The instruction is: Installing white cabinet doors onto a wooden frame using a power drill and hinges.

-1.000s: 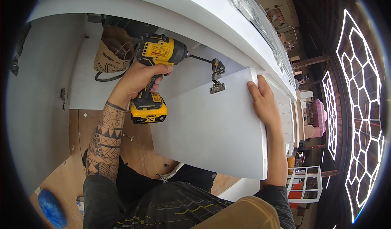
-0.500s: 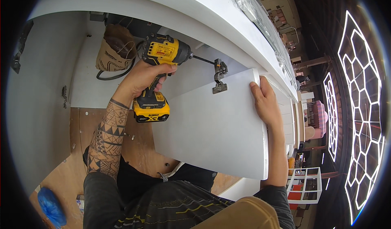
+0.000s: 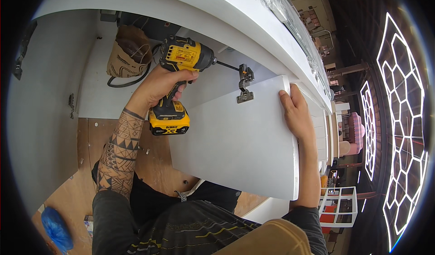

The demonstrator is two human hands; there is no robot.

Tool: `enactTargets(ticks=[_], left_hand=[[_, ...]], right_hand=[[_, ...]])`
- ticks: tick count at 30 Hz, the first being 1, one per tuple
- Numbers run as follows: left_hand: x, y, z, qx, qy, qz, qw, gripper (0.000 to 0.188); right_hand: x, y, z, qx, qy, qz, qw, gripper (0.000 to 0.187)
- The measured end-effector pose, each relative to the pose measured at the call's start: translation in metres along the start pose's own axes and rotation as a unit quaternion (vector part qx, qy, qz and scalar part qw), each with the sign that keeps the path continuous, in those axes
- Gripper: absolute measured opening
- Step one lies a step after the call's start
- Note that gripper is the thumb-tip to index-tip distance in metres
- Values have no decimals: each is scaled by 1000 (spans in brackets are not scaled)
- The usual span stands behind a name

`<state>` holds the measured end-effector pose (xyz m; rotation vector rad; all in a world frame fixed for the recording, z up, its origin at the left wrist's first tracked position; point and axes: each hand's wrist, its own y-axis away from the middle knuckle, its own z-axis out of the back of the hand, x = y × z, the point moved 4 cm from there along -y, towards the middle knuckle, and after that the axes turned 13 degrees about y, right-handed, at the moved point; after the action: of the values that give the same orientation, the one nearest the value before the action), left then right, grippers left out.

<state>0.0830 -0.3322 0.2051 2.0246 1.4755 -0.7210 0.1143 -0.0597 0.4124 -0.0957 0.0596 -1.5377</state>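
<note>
My left hand [image 3: 161, 86] is wrapped round the grip of a yellow and black cordless impact driver [image 3: 185, 55], its battery pack at the bottom. From the driver's nose a long dark bit [image 3: 226, 65] reaches right to a metal cabinet hinge [image 3: 245, 76]; the exact contact at its tip is too small to make out. That hinge joins the white cabinet door [image 3: 231, 137] to the inside of the white cabinet [image 3: 204, 1]. With fingers on one side and palm at the edge, my right hand [image 3: 297, 112] grips the door's right edge.
Inside the cabinet stand a brown paper bag [image 3: 127, 58] and a black cable [image 3: 124, 83]. Another door panel [image 3: 45, 96] with hinges is at the left. A blue plastic bag [image 3: 56, 228] lies on the wooden floor [image 3: 154, 164], along with small hardware bits.
The driver and my left hand have shifted very slightly to the right. My right hand keeps its place on the door edge.
</note>
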Motion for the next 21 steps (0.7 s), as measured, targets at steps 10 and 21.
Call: enactTargets(ticks=[10,21], left_hand=[[1,-1,3,8,-10,5,1000,32],[1,-2,3,12,-12,9,1000,32]], right_hand=[[-2,-2,-1,6,1,2,1000,38],[-2,-2,0,13,2,-4,1000,38]])
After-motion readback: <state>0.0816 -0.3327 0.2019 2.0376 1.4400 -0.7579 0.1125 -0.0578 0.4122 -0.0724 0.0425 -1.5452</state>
